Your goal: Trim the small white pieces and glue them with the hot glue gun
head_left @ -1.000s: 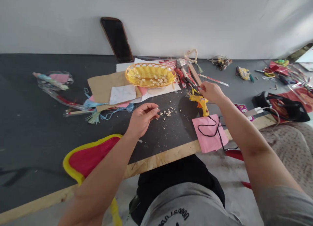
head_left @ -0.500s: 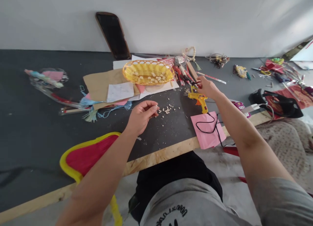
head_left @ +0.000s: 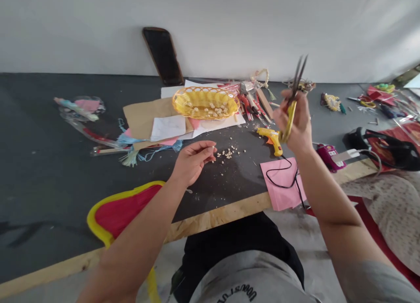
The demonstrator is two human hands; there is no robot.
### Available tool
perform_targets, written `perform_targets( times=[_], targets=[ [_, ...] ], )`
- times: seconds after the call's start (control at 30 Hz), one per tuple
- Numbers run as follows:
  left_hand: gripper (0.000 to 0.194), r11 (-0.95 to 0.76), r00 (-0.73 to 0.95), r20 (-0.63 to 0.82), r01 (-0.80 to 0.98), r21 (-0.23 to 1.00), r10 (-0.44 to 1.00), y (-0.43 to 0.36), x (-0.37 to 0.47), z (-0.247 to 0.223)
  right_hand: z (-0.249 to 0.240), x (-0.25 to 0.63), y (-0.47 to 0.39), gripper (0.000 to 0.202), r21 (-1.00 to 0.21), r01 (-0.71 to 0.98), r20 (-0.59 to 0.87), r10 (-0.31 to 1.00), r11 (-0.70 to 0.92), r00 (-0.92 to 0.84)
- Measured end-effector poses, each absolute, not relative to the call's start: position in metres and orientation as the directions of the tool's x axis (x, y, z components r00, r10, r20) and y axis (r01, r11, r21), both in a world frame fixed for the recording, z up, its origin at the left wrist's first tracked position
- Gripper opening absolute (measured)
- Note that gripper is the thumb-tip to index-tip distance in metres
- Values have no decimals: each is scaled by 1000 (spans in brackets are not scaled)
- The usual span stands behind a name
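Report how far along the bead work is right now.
Done: some beads sit in the yellow basket, and a glue gun lies on the table. In hand: the left hand pinches one small bead beside the loose beads; the right hand holds raised scissors, blades up. Left: the loose beads on the dark table remain outside the basket.

The right hand (head_left: 293, 123), which a second ago reached down among the tools beside the yellow glue gun (head_left: 271, 138), has lifted clear of the worktop (head_left: 49, 172) and now grips gold-handled scissors (head_left: 293, 99), blades pointing up and slightly parted.
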State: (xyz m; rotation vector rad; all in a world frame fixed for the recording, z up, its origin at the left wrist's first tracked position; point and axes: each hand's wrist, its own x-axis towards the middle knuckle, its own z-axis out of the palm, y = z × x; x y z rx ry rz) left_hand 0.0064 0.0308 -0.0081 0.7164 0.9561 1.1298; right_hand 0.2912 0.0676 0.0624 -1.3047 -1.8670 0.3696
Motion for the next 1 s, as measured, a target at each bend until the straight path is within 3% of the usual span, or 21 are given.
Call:
perform_targets(
  times=[0.07, 0.17, 0.33, 0.57, 0.8, 1.0],
  targets=[
    [34, 283, 124, -254, -450, 847, 959, 31, 6, -9, 57, 259, 39, 51, -684, 587, 413, 893, 433, -177],
    [34, 261, 102, -243, -504, 823, 965, 31, 5, -8, 41, 223, 14, 45, -658, 574, 362, 873, 488, -327],
    [41, 226, 78, -218, -523, 822, 973, 30, 4, -2, 17, 205, 15, 38, -638, 583, 335, 864, 502, -376],
    [60, 166, 76, -148, -388, 907, 986, 28, 1, -1, 3, 209, 15, 39, -635, 596, 232, 857, 491, -459],
    [72, 85, 12, -84, -107, 991, 996, 25, 2, 5, 1, 209, 13, 40, -659, 589, 190, 861, 468, -471],
    [90, 117, 8, -117, -128, 985, 993, 24, 1, 6, -3, 210, 15, 40, -662, 562, 214, 844, 496, -492]
  ],
)
